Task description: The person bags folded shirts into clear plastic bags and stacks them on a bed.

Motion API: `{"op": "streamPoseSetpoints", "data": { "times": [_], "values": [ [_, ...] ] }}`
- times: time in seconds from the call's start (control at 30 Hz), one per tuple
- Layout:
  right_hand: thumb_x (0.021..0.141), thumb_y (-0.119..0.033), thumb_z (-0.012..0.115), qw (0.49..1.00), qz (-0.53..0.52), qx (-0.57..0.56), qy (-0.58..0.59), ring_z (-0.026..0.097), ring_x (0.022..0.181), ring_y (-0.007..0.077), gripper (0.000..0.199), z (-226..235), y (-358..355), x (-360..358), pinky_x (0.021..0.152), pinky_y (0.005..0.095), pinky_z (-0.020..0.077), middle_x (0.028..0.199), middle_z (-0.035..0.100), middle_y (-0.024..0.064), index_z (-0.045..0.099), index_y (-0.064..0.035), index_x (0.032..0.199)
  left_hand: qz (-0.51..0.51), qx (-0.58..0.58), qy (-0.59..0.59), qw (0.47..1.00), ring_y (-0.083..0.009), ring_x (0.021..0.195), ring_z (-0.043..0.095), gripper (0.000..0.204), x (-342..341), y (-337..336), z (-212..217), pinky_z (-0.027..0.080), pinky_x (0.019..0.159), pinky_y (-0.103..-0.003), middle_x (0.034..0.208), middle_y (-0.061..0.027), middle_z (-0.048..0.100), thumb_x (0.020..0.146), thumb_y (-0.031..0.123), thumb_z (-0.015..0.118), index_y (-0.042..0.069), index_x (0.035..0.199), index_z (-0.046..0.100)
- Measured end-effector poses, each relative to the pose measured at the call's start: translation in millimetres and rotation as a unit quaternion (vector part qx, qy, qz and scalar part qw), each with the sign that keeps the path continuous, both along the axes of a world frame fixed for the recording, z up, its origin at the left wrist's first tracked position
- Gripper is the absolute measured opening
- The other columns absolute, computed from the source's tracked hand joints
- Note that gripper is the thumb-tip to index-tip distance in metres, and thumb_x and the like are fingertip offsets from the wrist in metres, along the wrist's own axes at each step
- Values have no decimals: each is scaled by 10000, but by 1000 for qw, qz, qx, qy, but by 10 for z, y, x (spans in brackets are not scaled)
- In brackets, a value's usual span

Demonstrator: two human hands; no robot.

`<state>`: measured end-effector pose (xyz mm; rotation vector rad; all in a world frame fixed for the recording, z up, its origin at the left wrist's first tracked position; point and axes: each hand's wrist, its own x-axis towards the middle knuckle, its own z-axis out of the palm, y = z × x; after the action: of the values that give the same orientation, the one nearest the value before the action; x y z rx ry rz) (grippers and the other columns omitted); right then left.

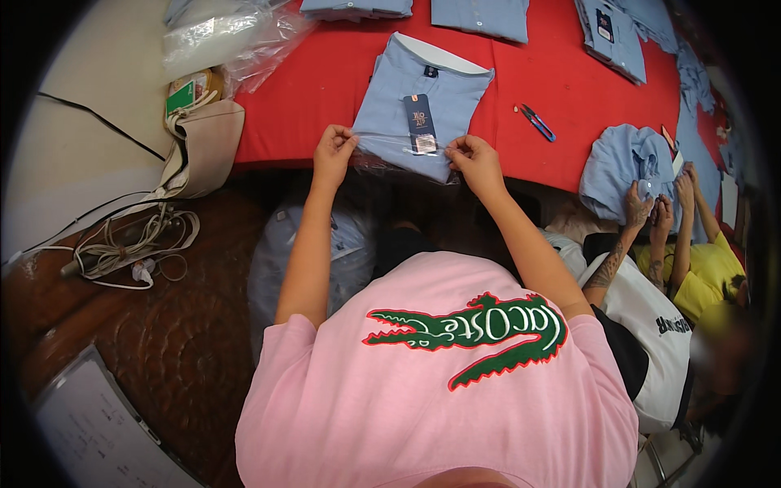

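— Looking at the near edge of the red table [325, 89], what have the hands got?
— A folded light-blue shirt [423, 106] in a clear plastic bag [390, 159], collar pointing away, a dark tag lying on its front. The left hand [333, 150] pinches the bag's open end at one corner, fingers closed on the film.
— And the other?
— The right hand [474, 159] pinches the opposite corner the same way.
— Anything nearby?
— Small blue snips [537, 122] lie just right of the shirt; more folded shirts [480, 16] line the far edge.
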<state>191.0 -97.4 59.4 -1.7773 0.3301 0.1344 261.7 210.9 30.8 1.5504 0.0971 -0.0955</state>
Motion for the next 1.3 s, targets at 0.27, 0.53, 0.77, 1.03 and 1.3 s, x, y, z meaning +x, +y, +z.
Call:
{"op": "streamPoseSetpoints", "data": {
  "times": [0.27,0.53,0.77,1.03,1.3],
  "values": [
    [902,-59,797,999,26,-37,6,597,686,66,128,-120,-109,63,612,230,486,786,657,3,721,1,985,-109,70,59,990,-84,835,621,111,154,128,54,514,751,-254,926,-4,659,982,55,722,57,994,611],
    [859,3,781,992,92,-83,22,624,755,88,161,-43,-536,-38,677,255,507,855,674,19,733,15,1012,-207,31,133,969,-103,880,642,128,-667,118,-95,522,810,-263,932,-21,688,997,84,719,48,982,597],
    [820,5,750,973,116,-195,-39,688,815,210,148,165,-288,-130,746,344,540,891,690,115,731,18,966,-270,410,-79,867,-306,930,690,136,-556,176,277,507,862,-441,929,-130,707,894,60,710,63,1002,628],
    [877,-25,740,988,-25,-137,-64,702,706,222,105,13,-249,-262,672,367,546,918,675,129,690,34,948,-183,527,-233,797,-329,947,686,39,-233,-125,697,477,882,-470,891,-111,679,934,107,661,90,945,628],
    [929,-6,719,997,-48,-43,33,666,633,94,111,77,-341,102,541,264,504,892,672,31,680,-2,1033,-129,538,-228,801,-362,1067,658,195,117,-364,572,464,974,-496,1082,-137,677,854,85,678,72,1041,627]
  ]
}}
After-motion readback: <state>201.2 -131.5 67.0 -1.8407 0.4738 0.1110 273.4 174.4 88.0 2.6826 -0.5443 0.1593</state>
